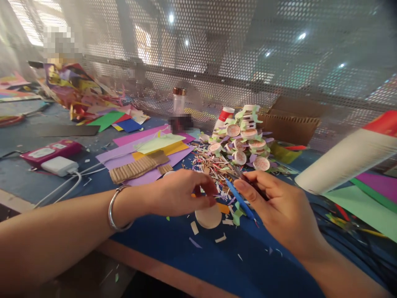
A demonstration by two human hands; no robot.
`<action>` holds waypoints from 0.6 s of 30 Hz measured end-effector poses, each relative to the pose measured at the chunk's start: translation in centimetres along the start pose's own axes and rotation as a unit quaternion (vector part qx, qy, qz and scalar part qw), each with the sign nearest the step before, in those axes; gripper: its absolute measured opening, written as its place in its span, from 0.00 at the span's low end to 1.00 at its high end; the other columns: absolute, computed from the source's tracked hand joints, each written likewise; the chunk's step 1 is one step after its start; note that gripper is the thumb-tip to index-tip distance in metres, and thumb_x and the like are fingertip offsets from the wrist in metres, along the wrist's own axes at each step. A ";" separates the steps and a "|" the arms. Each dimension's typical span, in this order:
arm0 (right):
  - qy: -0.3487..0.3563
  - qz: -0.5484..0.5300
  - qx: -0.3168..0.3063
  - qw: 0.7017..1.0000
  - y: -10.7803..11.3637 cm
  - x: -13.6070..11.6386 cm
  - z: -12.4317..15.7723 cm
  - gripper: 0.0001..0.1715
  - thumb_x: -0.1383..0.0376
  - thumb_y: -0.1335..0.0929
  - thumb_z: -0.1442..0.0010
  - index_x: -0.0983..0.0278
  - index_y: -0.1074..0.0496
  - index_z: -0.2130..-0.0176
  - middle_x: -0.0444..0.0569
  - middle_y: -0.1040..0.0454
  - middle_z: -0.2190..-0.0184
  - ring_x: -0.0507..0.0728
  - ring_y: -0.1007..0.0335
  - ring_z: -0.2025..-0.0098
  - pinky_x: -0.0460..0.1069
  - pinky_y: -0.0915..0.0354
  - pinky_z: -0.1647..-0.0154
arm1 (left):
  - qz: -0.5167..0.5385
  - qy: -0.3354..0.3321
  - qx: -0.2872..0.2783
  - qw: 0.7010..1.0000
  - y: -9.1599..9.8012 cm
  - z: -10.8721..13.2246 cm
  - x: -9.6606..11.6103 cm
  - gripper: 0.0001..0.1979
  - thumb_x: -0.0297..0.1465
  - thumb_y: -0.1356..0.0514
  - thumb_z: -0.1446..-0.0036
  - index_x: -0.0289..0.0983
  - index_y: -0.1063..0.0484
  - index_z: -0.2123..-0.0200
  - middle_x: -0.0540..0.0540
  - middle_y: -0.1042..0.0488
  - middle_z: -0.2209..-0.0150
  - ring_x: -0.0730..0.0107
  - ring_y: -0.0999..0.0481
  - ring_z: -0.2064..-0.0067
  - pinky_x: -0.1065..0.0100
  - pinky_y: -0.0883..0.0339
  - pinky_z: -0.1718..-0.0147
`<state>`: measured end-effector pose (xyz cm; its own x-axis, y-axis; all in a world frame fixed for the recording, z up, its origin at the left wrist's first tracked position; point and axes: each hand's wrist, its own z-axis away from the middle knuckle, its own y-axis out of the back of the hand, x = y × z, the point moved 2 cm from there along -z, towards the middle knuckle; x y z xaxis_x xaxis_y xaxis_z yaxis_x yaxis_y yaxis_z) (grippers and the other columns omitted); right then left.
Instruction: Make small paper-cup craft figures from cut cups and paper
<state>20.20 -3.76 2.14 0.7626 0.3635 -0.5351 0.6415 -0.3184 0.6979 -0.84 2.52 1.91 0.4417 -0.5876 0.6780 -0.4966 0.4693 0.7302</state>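
My left hand (pixel 182 192), with a silver bangle (pixel 112 209) on the wrist, hovers over a round cream disc (pixel 208 218). Its thumb and index finger curl together in a pinch; anything between their tips is too small to make out. A slim dark metal tool that looks like tweezers (pixel 242 175) is gripped in my right hand (pixel 279 203), its tip pointing toward the scrap heap. Below those fingers lies a blue pen-like tool (pixel 239 199). Small paper scraps (pixel 221 238) are strewn around the disc.
Decorated round pieces (pixel 240 145) are piled behind a heap of thin paper shreds (pixel 212 159). Corrugated cardboard (pixel 135 167) rests on purple sheets (pixel 108 155) to the left. A white charger (pixel 60 165) with cables sits farther left. At right stand a large white cone (pixel 344 161) and black cables (pixel 344 248).
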 end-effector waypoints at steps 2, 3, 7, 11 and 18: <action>-0.005 0.004 0.000 1.000 0.1 0.0 0.0 0.24 0.45 0.34 0.32 0.62 0.25 0.64 0.39 0.33 0.81 0.49 0.43 0.82 0.45 0.44 0.81 | -0.079 -0.039 0.089 0.992 1.3 -0.1 -0.4 0.10 0.34 0.41 0.36 0.36 0.21 0.59 0.44 0.20 0.63 0.68 0.25 0.63 0.69 0.37 0.68; -0.007 0.003 -0.001 1.000 0.1 -0.1 0.0 0.24 0.45 0.34 0.32 0.62 0.25 0.65 0.39 0.34 0.82 0.49 0.44 0.82 0.45 0.45 0.81 | -0.109 -0.045 0.120 0.986 2.0 -0.2 -0.8 0.10 0.33 0.42 0.36 0.37 0.21 0.59 0.44 0.21 0.62 0.68 0.25 0.63 0.69 0.37 0.67; -0.023 -0.016 -0.013 1.000 -0.1 -0.3 0.0 0.24 0.45 0.33 0.33 0.61 0.26 0.66 0.39 0.36 0.82 0.49 0.46 0.81 0.46 0.47 0.81 | -0.210 -0.019 0.147 0.966 4.1 -0.5 -2.1 0.08 0.30 0.42 0.38 0.36 0.22 0.61 0.45 0.22 0.64 0.68 0.28 0.65 0.68 0.39 0.66; -0.047 -0.034 -0.055 0.997 -0.6 -0.2 -0.1 0.25 0.44 0.34 0.33 0.61 0.28 0.67 0.40 0.36 0.79 0.49 0.46 0.80 0.46 0.47 0.81 | -0.151 -0.008 0.094 0.984 3.4 -0.5 -1.7 0.07 0.32 0.39 0.39 0.37 0.22 0.64 0.47 0.22 0.67 0.70 0.28 0.67 0.69 0.40 0.68; -0.045 -0.036 -0.091 0.994 -0.9 0.4 -0.3 0.25 0.43 0.32 0.36 0.61 0.28 0.66 0.40 0.33 0.77 0.51 0.40 0.77 0.45 0.42 0.79 | -0.172 -0.014 -0.017 0.985 -1.4 -0.3 -0.1 0.04 0.29 0.38 0.41 0.37 0.22 0.64 0.45 0.21 0.62 0.61 0.24 0.58 0.65 0.35 0.63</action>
<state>19.89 -3.07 1.40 0.7253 0.2973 -0.6209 0.6747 -0.1279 0.7269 0.00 2.08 0.89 0.5585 -0.7330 0.3884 -0.2966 0.2608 0.9187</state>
